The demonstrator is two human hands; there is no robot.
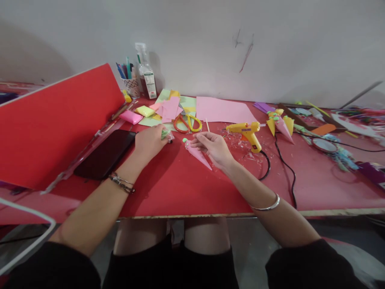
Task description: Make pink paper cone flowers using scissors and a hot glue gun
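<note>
My left hand (150,141) rests on the red table (180,184), closed around a small green piece (166,134) that pokes out past my fingers. My right hand (212,146) pinches a pink paper cone (197,153) with a green blob at its top; the cone's tip points toward the table's near edge. The two hands lie close together, a short gap between them. Scissors (188,123) with orange and yellow handles lie just beyond both hands.
A yellow glue gun (245,130) with a black cord lies right of my right hand. Finished yellow and pink cones (281,124) sit further right. A black phone (105,152) and a red board (57,120) are at left. Pink paper (222,109), clay packets, a pen cup and a bottle stand behind.
</note>
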